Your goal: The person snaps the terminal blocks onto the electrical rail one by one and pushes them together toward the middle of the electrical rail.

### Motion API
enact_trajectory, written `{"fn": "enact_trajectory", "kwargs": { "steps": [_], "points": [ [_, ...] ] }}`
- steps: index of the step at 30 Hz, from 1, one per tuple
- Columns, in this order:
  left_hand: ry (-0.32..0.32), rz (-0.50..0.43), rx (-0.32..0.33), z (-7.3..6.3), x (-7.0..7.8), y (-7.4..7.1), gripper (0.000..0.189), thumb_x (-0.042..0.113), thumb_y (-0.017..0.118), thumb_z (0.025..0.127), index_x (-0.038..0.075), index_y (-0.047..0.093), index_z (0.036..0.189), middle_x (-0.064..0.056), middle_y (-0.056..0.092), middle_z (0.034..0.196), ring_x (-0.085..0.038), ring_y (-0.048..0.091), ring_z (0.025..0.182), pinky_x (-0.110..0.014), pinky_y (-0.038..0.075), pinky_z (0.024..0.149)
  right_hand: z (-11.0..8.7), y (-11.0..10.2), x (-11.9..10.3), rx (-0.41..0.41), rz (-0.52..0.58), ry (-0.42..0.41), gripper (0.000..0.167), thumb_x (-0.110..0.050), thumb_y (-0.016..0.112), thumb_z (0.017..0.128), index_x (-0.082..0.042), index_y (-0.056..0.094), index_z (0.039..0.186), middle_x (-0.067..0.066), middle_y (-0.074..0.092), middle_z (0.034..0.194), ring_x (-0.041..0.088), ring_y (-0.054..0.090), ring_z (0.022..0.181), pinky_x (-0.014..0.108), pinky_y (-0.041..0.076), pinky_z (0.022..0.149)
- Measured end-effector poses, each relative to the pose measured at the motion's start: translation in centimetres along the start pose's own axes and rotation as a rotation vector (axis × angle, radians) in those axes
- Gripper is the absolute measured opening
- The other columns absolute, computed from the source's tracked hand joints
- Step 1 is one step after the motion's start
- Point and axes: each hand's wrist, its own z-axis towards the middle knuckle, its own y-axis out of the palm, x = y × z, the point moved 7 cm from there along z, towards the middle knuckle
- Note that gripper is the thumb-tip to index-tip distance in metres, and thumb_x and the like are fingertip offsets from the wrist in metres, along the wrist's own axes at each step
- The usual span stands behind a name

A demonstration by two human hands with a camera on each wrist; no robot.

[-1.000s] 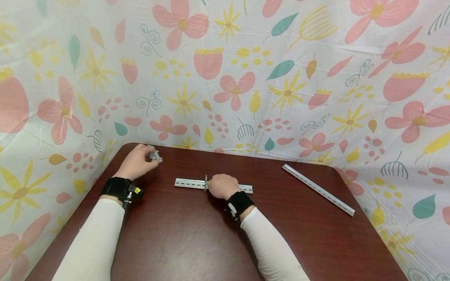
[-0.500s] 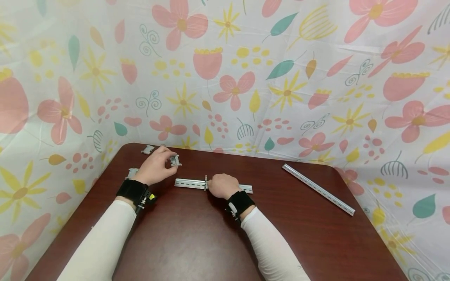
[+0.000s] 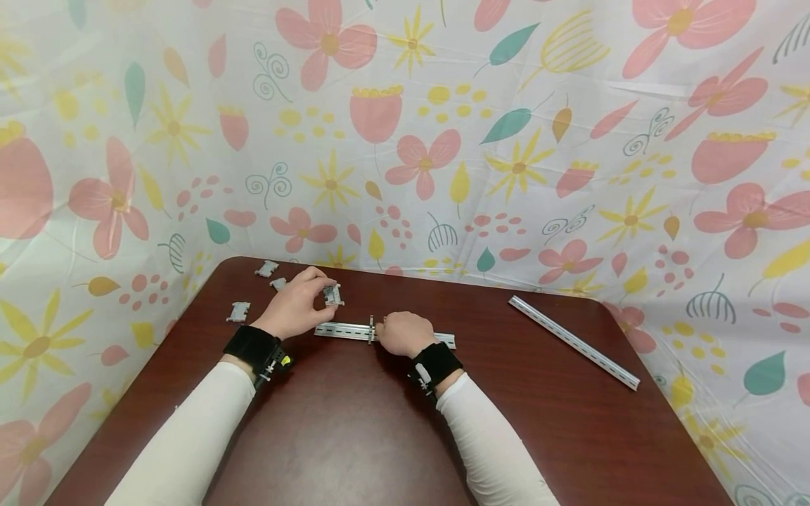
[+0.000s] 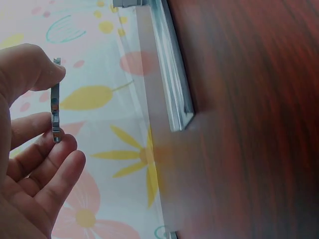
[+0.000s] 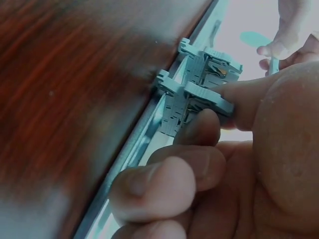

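Observation:
My left hand (image 3: 297, 303) pinches a thin grey terminal block (image 3: 332, 295) between thumb and fingers, above the left part of a slotted metal DIN rail (image 3: 340, 331). In the left wrist view this terminal block (image 4: 55, 99) is seen edge-on, apart from the rail (image 4: 172, 74). My right hand (image 3: 406, 333) is over the middle of the rail and covers part of it. The right wrist view has two terminal blocks seated on the rail; thumb and index finger pinch the nearer terminal block (image 5: 212, 97), and a farther terminal block (image 5: 222, 64) stands close beside it.
Several loose grey pieces lie at the table's back left, among them a terminal block (image 3: 238, 312) and another terminal block (image 3: 267, 268). A second, longer DIN rail (image 3: 572, 342) lies slanted on the right. A flowered curtain (image 3: 424, 161) hangs behind the brown table (image 3: 354, 429).
My left hand has moved from the table's back left corner toward the rail, carrying the terminal block and uncovering the loose pieces. My right hand has stayed at the rail.

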Motion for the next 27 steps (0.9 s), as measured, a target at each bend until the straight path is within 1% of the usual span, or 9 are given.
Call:
{"fn": "enact_trajectory", "kwargs": {
  "steps": [5, 10, 12, 14, 16, 18, 22, 24, 27],
  "points": [
    [0.03, 0.003, -0.002, 0.1, 0.9, 0.4, 0.048, 0.022, 0.085, 0.098, 0.002, 0.074, 0.14, -0.011, 0.063, 0.129, -0.028, 0.064, 0.114, -0.043, 0.058, 0.089, -0.2, -0.5, -0.1, 0.001, 0.003, 0.011, 0.047, -0.041, 0.051, 0.118, -0.017, 0.081, 0.091, 0.008, 0.08, 0.103, 0.024, 0.072, 0.085, 0.051, 0.062, 0.074],
    [0.08, -0.01, -0.002, 0.3, 2.1, 0.9, 0.048, 0.022, 0.087, 0.097, 0.001, 0.074, 0.139, -0.011, 0.063, 0.128, -0.027, 0.064, 0.116, -0.044, 0.059, 0.095, -0.3, -1.1, 0.2, 0.008, 0.041, 0.036, 0.054, -0.043, 0.049, 0.118, -0.019, 0.078, 0.079, 0.005, 0.075, 0.089, 0.023, 0.07, 0.078, 0.05, 0.061, 0.072],
    [0.102, -0.015, 0.002, 0.3, 2.5, 1.0, 0.048, 0.022, 0.087, 0.097, 0.001, 0.074, 0.138, -0.01, 0.063, 0.128, -0.027, 0.064, 0.115, -0.043, 0.058, 0.095, -0.3, -1.4, 0.3, 0.026, 0.064, 0.035, 0.054, -0.041, 0.048, 0.118, -0.017, 0.078, 0.081, 0.005, 0.072, 0.084, 0.023, 0.069, 0.075, 0.05, 0.061, 0.072],
    [0.12, -0.017, 0.003, 0.3, 3.0, 1.1, 0.048, 0.021, 0.087, 0.097, 0.001, 0.073, 0.139, -0.01, 0.062, 0.127, -0.026, 0.064, 0.115, -0.042, 0.058, 0.094, -0.2, -1.8, 0.5, 0.054, 0.099, 0.022, 0.048, -0.039, 0.049, 0.118, -0.013, 0.078, 0.089, 0.005, 0.069, 0.083, 0.022, 0.067, 0.074, 0.048, 0.06, 0.073],
    [0.137, -0.02, 0.006, 0.3, 3.4, 1.2, 0.049, 0.021, 0.088, 0.097, 0.0, 0.073, 0.139, -0.01, 0.062, 0.127, -0.026, 0.064, 0.113, -0.042, 0.058, 0.092, -0.1, -2.1, 0.7, 0.076, 0.159, -0.004, 0.044, -0.037, 0.05, 0.118, -0.009, 0.076, 0.097, 0.006, 0.066, 0.081, 0.023, 0.064, 0.071, 0.045, 0.057, 0.072],
    [0.15, -0.015, 0.01, 0.3, 3.7, 1.3, 0.05, 0.021, 0.089, 0.096, 0.0, 0.073, 0.139, -0.01, 0.062, 0.126, -0.026, 0.064, 0.113, -0.041, 0.058, 0.092, 0.1, -2.3, 0.7, 0.084, 0.236, -0.038, 0.042, -0.035, 0.05, 0.119, -0.007, 0.073, 0.099, 0.007, 0.062, 0.079, 0.023, 0.06, 0.067, 0.042, 0.052, 0.069],
    [0.158, -0.007, 0.014, 0.4, 4.1, 1.5, 0.05, 0.021, 0.09, 0.095, 0.0, 0.073, 0.138, -0.01, 0.062, 0.125, -0.025, 0.064, 0.112, -0.04, 0.058, 0.093, 0.3, -2.3, 0.5, 0.069, 0.407, -0.125, 0.037, -0.037, 0.049, 0.12, -0.009, 0.065, 0.1, 0.005, 0.057, 0.076, 0.021, 0.052, 0.062, 0.037, 0.044, 0.065],
    [0.154, -0.011, 0.01, 0.4, 4.3, 1.5, 0.052, 0.02, 0.09, 0.095, -0.001, 0.072, 0.139, -0.01, 0.063, 0.126, -0.025, 0.064, 0.113, -0.04, 0.058, 0.095, 0.3, -2.2, 0.3, 0.059, 0.476, -0.162, 0.036, -0.039, 0.048, 0.12, -0.011, 0.064, 0.104, 0.004, 0.057, 0.078, 0.02, 0.051, 0.063, 0.036, 0.044, 0.065],
    [0.156, -0.017, 0.006, 0.5, 4.5, 1.6, 0.053, 0.02, 0.091, 0.095, -0.001, 0.071, 0.14, -0.01, 0.064, 0.128, -0.025, 0.065, 0.115, -0.041, 0.059, 0.097, 0.2, -2.2, 0.1, 0.047, 0.543, -0.195, 0.038, -0.045, 0.046, 0.12, -0.012, 0.064, 0.111, 0.006, 0.062, 0.088, 0.02, 0.054, 0.069, 0.037, 0.046, 0.069]
  ]
}}
